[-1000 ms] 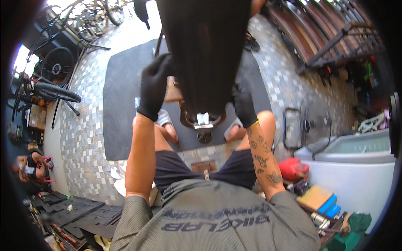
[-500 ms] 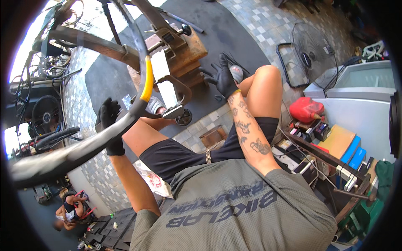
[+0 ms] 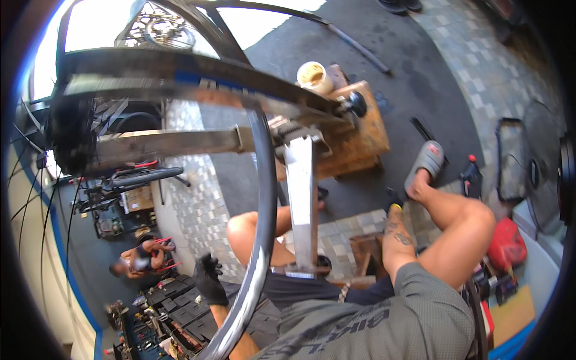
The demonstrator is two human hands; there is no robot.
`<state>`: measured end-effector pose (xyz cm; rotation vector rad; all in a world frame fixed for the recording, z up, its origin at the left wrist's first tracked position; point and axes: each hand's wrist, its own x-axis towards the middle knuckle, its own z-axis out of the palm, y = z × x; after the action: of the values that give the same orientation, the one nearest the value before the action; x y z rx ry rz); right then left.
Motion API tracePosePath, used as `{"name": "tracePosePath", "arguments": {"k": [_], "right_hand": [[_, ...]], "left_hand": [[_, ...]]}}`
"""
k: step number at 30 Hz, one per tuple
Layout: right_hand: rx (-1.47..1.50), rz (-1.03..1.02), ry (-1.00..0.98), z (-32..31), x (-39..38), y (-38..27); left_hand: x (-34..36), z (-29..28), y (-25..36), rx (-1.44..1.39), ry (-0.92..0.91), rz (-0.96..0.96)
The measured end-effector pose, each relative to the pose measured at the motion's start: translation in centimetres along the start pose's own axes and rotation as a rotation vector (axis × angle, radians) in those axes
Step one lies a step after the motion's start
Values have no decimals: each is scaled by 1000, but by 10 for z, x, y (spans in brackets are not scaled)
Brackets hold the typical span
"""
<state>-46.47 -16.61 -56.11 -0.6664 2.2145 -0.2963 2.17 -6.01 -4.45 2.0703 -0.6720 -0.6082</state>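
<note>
A bicycle wheel stands in a metal truing stand [image 3: 303,198], its dark rim [image 3: 263,174] curving down past my left side. Pale glare lies along the rim's lower part. My left hand [image 3: 209,281], in a black glove, is beside the rim with its fingers loosely apart and nothing in them. My right hand [image 3: 394,197], also gloved in black, reaches down near my sandalled foot [image 3: 425,165]. Only a small dark part of it shows past the forearm, and its fingers are not clear. Thin black rods [image 3: 422,128] lie on the floor just beyond the foot.
A wooden block [image 3: 360,129] bears the stand, with a white tub [image 3: 314,77] on it. A dark bottle with a red cap [image 3: 471,174] stands right of my foot. Farther right are a fan [image 3: 537,165] and a red container [image 3: 507,243]. Another person [image 3: 144,255] sits far left.
My view has shifted and tilted, bringing the stand closer. My right hand has gone from raised with spread fingers to low by my foot. My left hand stays raised beside the wheel.
</note>
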Motion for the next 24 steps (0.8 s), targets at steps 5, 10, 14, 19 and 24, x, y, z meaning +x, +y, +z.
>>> {"name": "tracePosePath", "arguments": {"k": [5,10,14,19,24], "right_hand": [[-51,111,-25,30,41,-2],[-25,136,-31,50,50,-5],[46,109,-42,63,43,-7],[313,-67,-139,94,23,-19],[1128,-233,-425,79,-24,-60]], "left_hand": [[-14,4,30,36,38,95],[-22,39,47,82,-52,133],[-27,51,46,58,-134,158],[-34,55,41,-65,-286,212],[-37,61,29,-27,-418,478]]}}
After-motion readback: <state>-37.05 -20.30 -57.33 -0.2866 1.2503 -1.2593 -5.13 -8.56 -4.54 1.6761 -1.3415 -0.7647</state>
